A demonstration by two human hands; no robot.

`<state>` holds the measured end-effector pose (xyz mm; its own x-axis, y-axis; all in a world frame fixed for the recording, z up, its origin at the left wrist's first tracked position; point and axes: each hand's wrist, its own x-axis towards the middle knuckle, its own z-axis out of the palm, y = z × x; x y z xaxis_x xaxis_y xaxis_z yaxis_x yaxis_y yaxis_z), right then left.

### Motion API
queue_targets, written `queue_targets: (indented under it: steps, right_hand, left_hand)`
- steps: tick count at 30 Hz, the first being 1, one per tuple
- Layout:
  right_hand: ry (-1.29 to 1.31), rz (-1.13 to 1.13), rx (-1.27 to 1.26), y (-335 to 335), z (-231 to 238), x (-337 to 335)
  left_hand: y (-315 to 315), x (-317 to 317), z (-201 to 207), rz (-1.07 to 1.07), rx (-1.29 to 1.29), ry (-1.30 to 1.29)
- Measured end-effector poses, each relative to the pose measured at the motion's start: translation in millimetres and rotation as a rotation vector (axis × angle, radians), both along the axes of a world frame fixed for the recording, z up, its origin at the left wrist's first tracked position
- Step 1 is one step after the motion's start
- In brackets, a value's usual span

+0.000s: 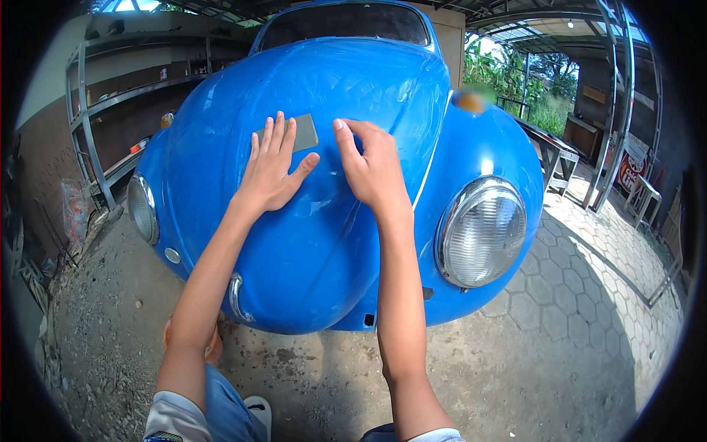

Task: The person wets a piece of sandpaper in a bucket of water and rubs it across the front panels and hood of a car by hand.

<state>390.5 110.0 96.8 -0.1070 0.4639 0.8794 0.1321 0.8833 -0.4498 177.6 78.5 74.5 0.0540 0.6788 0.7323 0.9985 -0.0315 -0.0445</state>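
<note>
A grey sanding sheet (300,132) lies flat on the blue hood (346,81) of a car — high up, near the middle. The left hand (271,168) presses on it, fingers spread. The right hand (372,168) rests just beside the sheet, fingers curled on the paint, gripping nothing. A round headlight (481,230) sits lower right — metal shelves (110,110) stand behind.

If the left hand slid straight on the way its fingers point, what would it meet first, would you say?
The left hand already lies on the grey sanding sheet; past that, only bare blue car bonnet shows, up towards the windscreen.
</note>
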Motion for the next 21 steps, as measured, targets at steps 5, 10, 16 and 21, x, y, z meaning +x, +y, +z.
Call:
queue_targets:
  steps: [5,10,16,21]
  right_hand:
    - [-0.065,0.040,-0.070,-4.1,9.0,-8.3]
    - [-0.149,0.005,0.032,-3.6,3.2,-22.3]
    - [-0.144,-0.061,0.206,1.0,-7.8,-30.5]
    - [-0.143,-0.006,0.176,1.6,-7.0,-50.8]
  left_hand:
    - [31.1,-26.7,53.6,-0.023,0.010,-0.085]
    - [32.3,-14.2,44.1,0.044,0.006,-0.123]
    - [-8.9,-33.9,14.2,-0.227,-0.048,-0.098]
    - [32.9,-65.2,69.6,-0.042,-0.043,-0.081]
